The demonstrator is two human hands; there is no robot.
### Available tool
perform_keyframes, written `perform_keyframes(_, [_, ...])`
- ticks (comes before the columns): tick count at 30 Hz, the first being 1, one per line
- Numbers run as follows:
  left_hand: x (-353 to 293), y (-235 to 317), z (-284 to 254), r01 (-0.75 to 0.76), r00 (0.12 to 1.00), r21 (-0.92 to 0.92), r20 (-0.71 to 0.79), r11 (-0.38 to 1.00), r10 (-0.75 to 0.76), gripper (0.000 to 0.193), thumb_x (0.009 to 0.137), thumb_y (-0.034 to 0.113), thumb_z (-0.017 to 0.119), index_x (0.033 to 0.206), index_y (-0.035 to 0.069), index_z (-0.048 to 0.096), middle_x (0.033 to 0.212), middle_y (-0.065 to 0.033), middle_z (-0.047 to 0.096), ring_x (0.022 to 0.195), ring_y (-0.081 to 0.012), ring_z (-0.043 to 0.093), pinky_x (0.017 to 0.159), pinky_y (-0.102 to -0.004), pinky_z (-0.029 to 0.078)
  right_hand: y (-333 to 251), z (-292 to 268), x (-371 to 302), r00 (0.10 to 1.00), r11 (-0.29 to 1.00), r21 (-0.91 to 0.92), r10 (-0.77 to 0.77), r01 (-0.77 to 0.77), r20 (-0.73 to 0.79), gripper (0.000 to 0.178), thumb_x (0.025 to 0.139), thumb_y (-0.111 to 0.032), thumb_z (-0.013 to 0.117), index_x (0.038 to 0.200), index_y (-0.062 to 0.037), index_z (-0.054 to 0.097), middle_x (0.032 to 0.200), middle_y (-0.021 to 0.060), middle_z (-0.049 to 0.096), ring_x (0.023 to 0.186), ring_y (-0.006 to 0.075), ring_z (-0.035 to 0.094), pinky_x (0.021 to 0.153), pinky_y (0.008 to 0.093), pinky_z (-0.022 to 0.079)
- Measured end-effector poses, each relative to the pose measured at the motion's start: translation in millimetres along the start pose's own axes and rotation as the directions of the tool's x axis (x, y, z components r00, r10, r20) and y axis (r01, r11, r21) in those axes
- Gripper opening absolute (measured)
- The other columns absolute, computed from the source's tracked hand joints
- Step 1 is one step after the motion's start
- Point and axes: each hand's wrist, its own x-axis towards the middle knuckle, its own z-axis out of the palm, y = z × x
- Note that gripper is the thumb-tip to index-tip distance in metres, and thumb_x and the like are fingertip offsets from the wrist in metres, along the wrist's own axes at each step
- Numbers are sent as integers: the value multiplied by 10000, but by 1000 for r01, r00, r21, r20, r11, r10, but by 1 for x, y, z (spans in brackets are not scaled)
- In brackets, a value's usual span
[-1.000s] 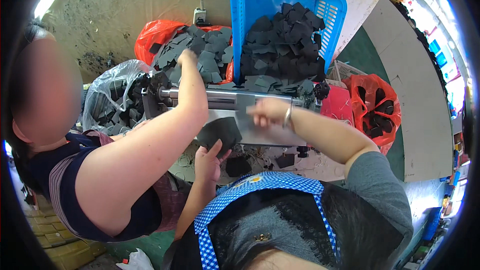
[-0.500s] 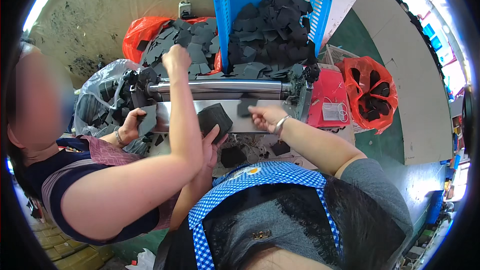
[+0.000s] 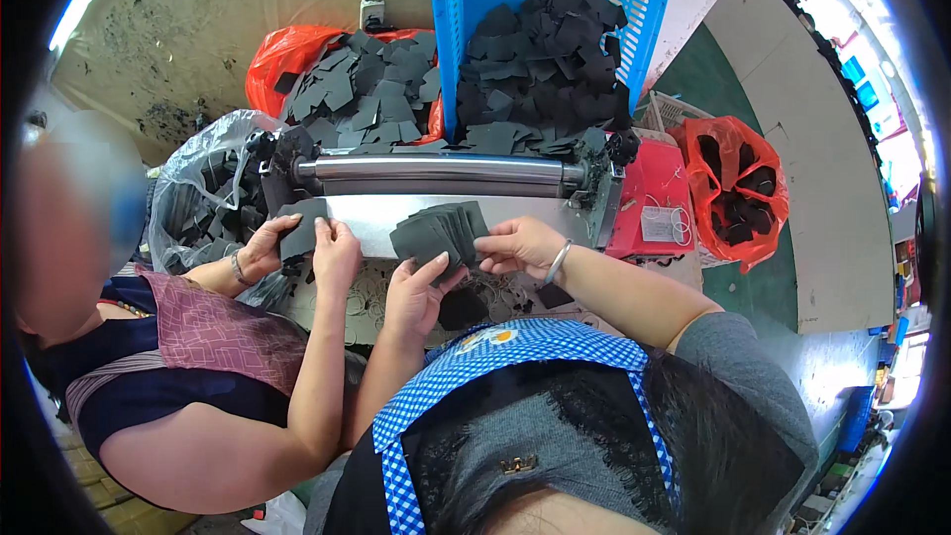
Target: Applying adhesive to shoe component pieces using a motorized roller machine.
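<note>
A fanned stack of thin dark grey pieces (image 3: 436,236) rests in my left hand (image 3: 414,299), the thumb pressed across its lower edge. My right hand (image 3: 527,244), a bangle at its wrist, pinches the stack's right edge between thumb and fingers. Both hands are just in front of a bright metal plate (image 3: 362,225) below a machine's shiny metal roller (image 3: 446,170). To my left, a co-worker's two hands (image 3: 337,248) hold similar dark pieces (image 3: 302,228) at the plate's left end.
Behind the roller stand a blue plastic basket (image 3: 446,50) and a red bag (image 3: 265,69), both full of dark pieces. A clear bag (image 3: 178,173) lies left. The machine's red casing (image 3: 649,173) and another red bag (image 3: 773,139) are right.
My right hand has moved from the plate back to the stack, which is now fanned out. The co-worker's raised hand has come down from above the roller onto the pieces in the other hand.
</note>
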Motion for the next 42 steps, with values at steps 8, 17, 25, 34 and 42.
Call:
perform_keyframes(8, [4, -2, -2, -57, 992, 38, -107, 998, 61, 239, 826, 11, 584, 1050, -17, 505, 1022, -100, 586, 925, -196, 587, 807, -369, 518, -6, -15, 6, 968, 991, 111, -50, 79, -245, 247, 879, -182, 554, 955, 52, 535, 880, 140, 616, 699, 187, 643, 567, 246, 532])
perform_keyframes(17, [1, -1, 3, -10, 1000, 43, -2, 999, 11, 274, 835, 11, 565, 1090, -35, 475, 1063, -118, 566, 974, -214, 569, 838, -392, 503, -1, -3, 2, 1000, 999, -51, 7, -7, -10, 236, 776, -194, 699, 859, -7, 582, 656, 12, 572, 544, 62, 541, 461, 156, 423])
perform_keyframes(25, [3, -2, 0, -36, 998, 140, -36, 990, 42, 260, 837, 10, 561, 1080, -39, 481, 1055, -116, 567, 945, -203, 580, 817, -379, 513, -6, -4, 3, 986, 998, 22, -55, 59, -156, 216, 819, -202, 651, 864, -7, 571, 692, 32, 603, 538, 89, 574, 482, 175, 470])
perform_keyframes(34, [3, -3, 1, -45, 998, 87, -47, 995, 49, 257, 837, 15, 562, 1082, -21, 494, 1044, -102, 577, 948, -201, 578, 820, -375, 509, -6, -14, 5, 980, 977, 115, 188, -179, -69, 177, 858, -166, 586, 901, 3, 556, 775, 86, 629, 613, 131, 615, 501, 211, 502])
perform_keyframes(42, [5, -3, -1, 42, 999, 80, 23, 996, -44, 276, 830, 13, 569, 1090, -26, 485, 1068, -111, 565, 965, -212, 573, 838, -408, 499, -4, 2, -1, 991, 991, -97, -83, 93, 108, 187, 791, -144, 678, 852, 6, 583, 724, 31, 573, 588, 65, 534, 452, 170, 379])
